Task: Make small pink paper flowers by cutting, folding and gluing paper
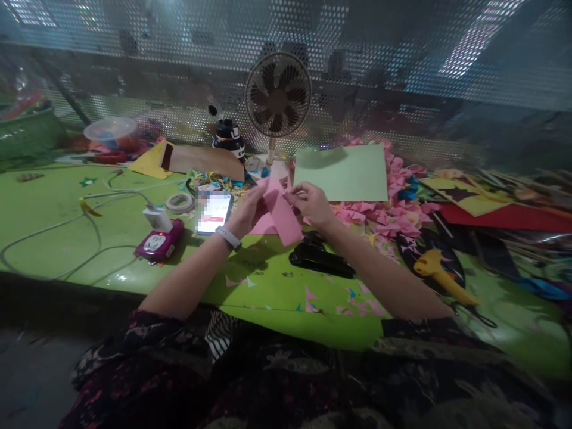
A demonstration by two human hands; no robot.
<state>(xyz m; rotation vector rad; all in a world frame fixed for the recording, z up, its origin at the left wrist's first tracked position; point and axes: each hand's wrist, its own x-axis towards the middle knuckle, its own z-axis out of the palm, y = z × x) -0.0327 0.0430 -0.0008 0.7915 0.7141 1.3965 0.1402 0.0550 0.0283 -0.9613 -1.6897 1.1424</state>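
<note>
Above the green table, my left hand (250,208) is closed on a folded strip of pink paper (285,219). My right hand (311,204) pinches at the strip's right edge near its top, thumb and fingertips together. The strip hangs tilted, its lower end toward me. More pink paper (265,224) shows behind and below it. A black stapler (319,260) lies on the table just under my right wrist. Left of my left hand lies a lit phone (213,213). What is between my right fingertips is too small to make out fully.
A purple power socket (159,241) with a white charger and cables sits left. A fan (277,98) stands at the back. Pale green paper (342,173) lies over heaped pink paper pieces (379,219). A yellow glue gun (442,277) is at right; paper scraps litter the front edge.
</note>
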